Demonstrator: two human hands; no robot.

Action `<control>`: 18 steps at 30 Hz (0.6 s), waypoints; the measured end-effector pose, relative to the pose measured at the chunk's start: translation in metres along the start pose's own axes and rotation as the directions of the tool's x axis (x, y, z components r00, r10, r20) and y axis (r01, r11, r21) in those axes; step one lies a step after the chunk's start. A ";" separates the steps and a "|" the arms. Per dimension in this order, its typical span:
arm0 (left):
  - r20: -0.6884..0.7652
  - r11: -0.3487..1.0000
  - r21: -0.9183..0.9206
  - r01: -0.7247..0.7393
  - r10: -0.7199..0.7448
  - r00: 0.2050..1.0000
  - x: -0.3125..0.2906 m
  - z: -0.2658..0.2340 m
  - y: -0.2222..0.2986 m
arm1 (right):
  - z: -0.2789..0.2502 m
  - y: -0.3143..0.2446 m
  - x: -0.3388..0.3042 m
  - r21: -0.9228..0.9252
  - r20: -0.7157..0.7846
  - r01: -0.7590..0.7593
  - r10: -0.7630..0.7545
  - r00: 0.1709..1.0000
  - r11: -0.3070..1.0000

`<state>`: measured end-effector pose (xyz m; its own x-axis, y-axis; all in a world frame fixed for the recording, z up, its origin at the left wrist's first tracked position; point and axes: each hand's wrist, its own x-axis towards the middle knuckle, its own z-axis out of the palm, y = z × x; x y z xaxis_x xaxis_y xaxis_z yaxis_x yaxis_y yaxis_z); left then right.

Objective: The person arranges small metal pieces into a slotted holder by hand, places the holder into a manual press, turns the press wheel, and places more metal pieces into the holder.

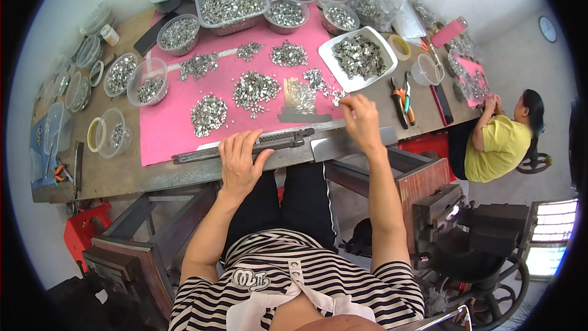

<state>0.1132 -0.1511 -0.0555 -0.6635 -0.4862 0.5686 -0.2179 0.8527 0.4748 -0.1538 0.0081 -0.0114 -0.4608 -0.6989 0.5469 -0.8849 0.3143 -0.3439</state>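
Observation:
My left hand point(239, 158) lies over a long dark metal bar point(275, 141) along the table's front edge, its fingers stretched and its thumb apart. Farther right, my right hand point(362, 121) is raised with thumb and fingertips pinched together; whatever they hold, if anything, is too small to make out. Just left of those fingertips, small loose silver metal pieces point(334, 94) are scattered. A block of brass-coloured and silver strips in rows point(300, 96) sits beside them, above a flat grey strip point(303, 117). Several heaps of silver pieces point(255, 91) lie on the pink mat point(164, 143).
A white tray point(328, 60) of metal pieces stands right of the mat. Clear tubs point(233, 22) of pieces line the back and left. Pliers point(399, 109) and a dark red phone-like object point(441, 104) lie at right. A person in yellow point(499, 147) sits farther right.

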 end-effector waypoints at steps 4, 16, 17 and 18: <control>0.000 1.000 0.012 -0.004 0.004 1.000 0.002 0.000 0.000 | 0.013 -0.008 -0.008 0.051 0.030 -0.048 0.047 0.998 0.998; -0.012 1.000 0.004 -0.025 0.026 1.000 0.002 0.001 0.001 | 0.015 0.001 -0.017 -0.152 0.031 0.051 -0.047 0.998 0.987; -0.010 1.000 0.003 -0.025 0.025 1.000 0.003 0.001 0.001 | 0.014 0.002 -0.018 -0.150 0.025 0.043 -0.040 0.999 0.988; -0.008 1.000 0.002 -0.024 0.024 1.000 0.002 0.000 0.001 | 0.013 0.005 -0.018 -0.153 0.025 0.041 -0.038 0.999 0.987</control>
<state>0.1112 -0.1515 -0.0542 -0.6629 -0.4670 0.5852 -0.2036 0.8646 0.4593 -0.1484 0.0140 -0.0332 -0.4251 -0.7263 0.5403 -0.9032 0.3794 -0.2006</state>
